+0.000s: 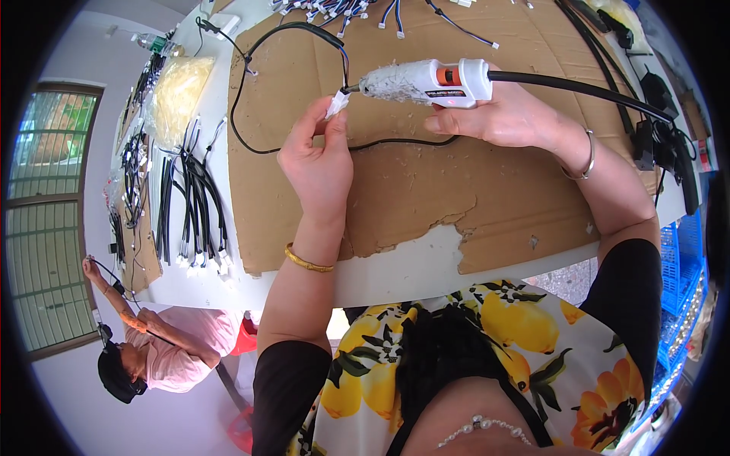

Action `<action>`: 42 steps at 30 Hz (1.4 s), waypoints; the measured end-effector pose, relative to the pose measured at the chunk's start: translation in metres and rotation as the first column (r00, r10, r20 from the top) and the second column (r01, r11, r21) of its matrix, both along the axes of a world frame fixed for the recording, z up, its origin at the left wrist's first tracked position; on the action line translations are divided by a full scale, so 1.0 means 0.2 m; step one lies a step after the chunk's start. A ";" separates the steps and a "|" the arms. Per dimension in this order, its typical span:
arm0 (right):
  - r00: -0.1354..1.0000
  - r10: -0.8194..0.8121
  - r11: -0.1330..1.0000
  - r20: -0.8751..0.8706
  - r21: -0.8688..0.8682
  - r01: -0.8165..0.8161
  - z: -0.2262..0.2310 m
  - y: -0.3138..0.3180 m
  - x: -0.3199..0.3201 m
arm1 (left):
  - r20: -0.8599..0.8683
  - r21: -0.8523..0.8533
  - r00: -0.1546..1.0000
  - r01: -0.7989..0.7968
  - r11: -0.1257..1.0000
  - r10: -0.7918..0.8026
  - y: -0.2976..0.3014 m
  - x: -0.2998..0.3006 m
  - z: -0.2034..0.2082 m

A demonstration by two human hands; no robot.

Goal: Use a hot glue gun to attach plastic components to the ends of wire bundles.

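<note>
Right hand closed round white glue gun, long axis lying 3-to-9 o'clock, nozzle pointing 9. Nozzle meets small white connector pinched in left hand grip, above cardboard on worktop. Clear bag at 10 o'clock.

White table under your hands carries a torn brown cardboard sheet directly beneath your fingers. Left of your left fingers: bundled black cables with white connectors, and a bag of pale parts beyond.
</note>
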State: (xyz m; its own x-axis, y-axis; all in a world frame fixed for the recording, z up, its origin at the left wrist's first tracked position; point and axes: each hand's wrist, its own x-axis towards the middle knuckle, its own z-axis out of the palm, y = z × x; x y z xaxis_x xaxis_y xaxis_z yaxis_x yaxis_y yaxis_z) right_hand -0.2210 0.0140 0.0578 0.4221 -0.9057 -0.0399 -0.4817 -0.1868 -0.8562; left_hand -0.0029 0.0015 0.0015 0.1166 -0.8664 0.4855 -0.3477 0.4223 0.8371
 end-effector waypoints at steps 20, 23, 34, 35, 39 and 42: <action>0.987 -0.086 0.996 0.135 0.042 0.081 0.00 0.01 0.00 | -0.282 -0.015 0.937 0.212 0.977 -0.207 -0.01 -0.01 0.02; 0.978 -0.076 0.997 0.192 0.018 0.074 -0.01 0.01 -0.01 | -0.348 0.053 0.905 0.281 0.958 -0.245 -0.02 0.01 0.03; 0.980 -0.050 0.996 0.191 0.077 0.035 0.00 0.01 -0.01 | -0.579 0.153 0.737 0.518 0.842 -0.348 -0.04 0.07 0.00; 0.980 -0.056 0.996 0.191 0.079 0.041 0.00 0.01 -0.01 | -0.599 0.154 0.712 0.552 0.820 -0.366 -0.04 0.07 -0.01; 0.979 -0.050 0.996 0.195 0.089 0.033 0.00 0.01 -0.01 | -0.646 0.162 0.658 0.614 0.773 -0.388 -0.03 0.07 0.00; 0.977 -0.028 0.998 0.213 0.068 0.014 0.00 0.01 -0.02 | -0.674 0.155 0.611 0.667 0.729 -0.415 -0.04 0.08 -0.01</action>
